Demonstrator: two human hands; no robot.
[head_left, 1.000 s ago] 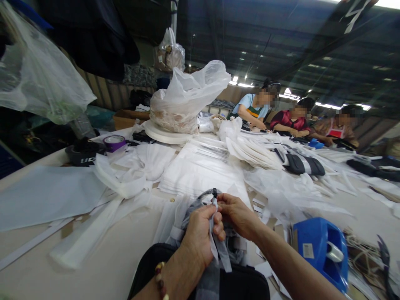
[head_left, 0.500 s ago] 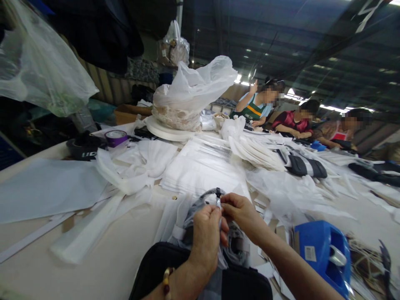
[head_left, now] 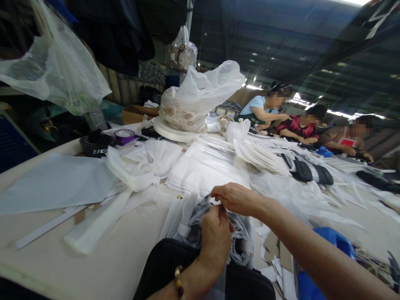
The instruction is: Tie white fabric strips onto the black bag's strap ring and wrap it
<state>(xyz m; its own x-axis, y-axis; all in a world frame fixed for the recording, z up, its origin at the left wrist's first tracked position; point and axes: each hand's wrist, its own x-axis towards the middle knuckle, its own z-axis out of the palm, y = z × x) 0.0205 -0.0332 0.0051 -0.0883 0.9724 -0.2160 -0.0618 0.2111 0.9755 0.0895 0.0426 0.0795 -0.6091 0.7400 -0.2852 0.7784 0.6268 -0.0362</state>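
My left hand (head_left: 216, 235) is closed, its thumb and fingers pinched at the tips; whatever they grip is mostly covered. Over it arches my right hand (head_left: 234, 197), fingers bent down and pressed together near the left fingertips. A small whitish piece (head_left: 215, 201) shows between the two hands. Below them lies a black padded bag (head_left: 165, 260), with another black part (head_left: 246, 283) to the right. A grey bundle in wrinkled clear plastic (head_left: 240, 229) sits at the bag's far edge, partly hidden by my hands.
White foam sheets (head_left: 200, 166) are stacked ahead. A blue plastic container (head_left: 336, 239) and cardboard scraps (head_left: 283, 254) lie to the right. Purple tape (head_left: 124, 136), a pale sheet (head_left: 59, 181) and foam strips (head_left: 96, 221) are on the left. Several co-workers sit at the far right.
My right hand has risen and arched over the left fingertips. The black-ended piece that stood up between my hands is now mostly hidden. A co-worker's raised hand has come down.
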